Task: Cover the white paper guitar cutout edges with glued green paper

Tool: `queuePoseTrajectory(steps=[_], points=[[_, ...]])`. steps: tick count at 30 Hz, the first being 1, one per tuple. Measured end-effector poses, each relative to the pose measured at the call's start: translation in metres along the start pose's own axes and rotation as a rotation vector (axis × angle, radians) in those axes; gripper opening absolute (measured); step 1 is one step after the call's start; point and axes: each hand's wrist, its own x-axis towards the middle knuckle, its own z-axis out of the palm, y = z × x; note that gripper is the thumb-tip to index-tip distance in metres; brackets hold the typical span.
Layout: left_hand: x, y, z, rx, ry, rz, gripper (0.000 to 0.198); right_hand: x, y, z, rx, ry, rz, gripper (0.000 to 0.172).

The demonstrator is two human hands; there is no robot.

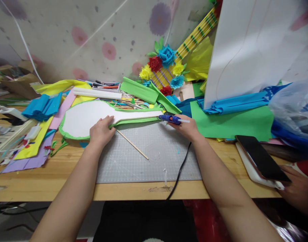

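Observation:
A white guitar-shaped board (85,116) with green crepe paper (136,120) along its edges lies across the grey cutting mat (154,144). My left hand (102,131) presses on it where the body narrows into the neck, fingers closed over the edge. In my right hand (185,126) is a blue hot glue gun (169,118), a glue stick poking out of its back. The nozzle is at the far right end of the neck; whether it touches I cannot tell. A thin wooden stick (132,144) lies on the mat below my left hand.
A yellow paper guitar with paper flowers (166,67) leans against the wall. Coloured paper and scissors lie behind the board. A white foam board (234,50) stands at right, near a phone (260,154) and another person's hand (300,188). The black cord (180,171) crosses the mat.

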Motion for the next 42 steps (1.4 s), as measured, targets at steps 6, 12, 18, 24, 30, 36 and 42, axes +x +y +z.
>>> queuePoseTrajectory(steps=[6, 12, 18, 24, 30, 36, 42], points=[[0.001, -0.001, 0.001, -0.004, 0.003, -0.005, 0.052, -0.001, 0.006, -0.003, -0.008, -0.026, 0.055, 0.037], [0.002, -0.002, 0.002, -0.008, 0.001, 0.001, 0.052, -0.002, 0.011, -0.007, 0.009, -0.019, 0.091, 0.038], [0.001, -0.002, 0.002, -0.023, 0.013, 0.009, 0.052, -0.002, 0.011, -0.013, 0.012, -0.017, 0.094, 0.038], [0.002, -0.003, -0.002, -0.017, -0.001, -0.009, 0.054, -0.002, 0.019, -0.015, 0.023, -0.040, 0.136, 0.041], [-0.002, -0.008, -0.011, -0.015, -0.008, 0.004, 0.051, 0.003, 0.022, -0.010, 0.114, -0.082, 0.349, 0.049], [-0.004, -0.020, -0.019, 0.034, -0.014, 0.094, 0.049, 0.004, 0.017, 0.006, 0.411, -0.132, 0.496, 0.043], [-0.001, -0.025, -0.013, 0.004, 0.067, 0.342, 0.049, 0.002, 0.028, 0.009, 0.580, -0.199, 0.529, 0.039]])
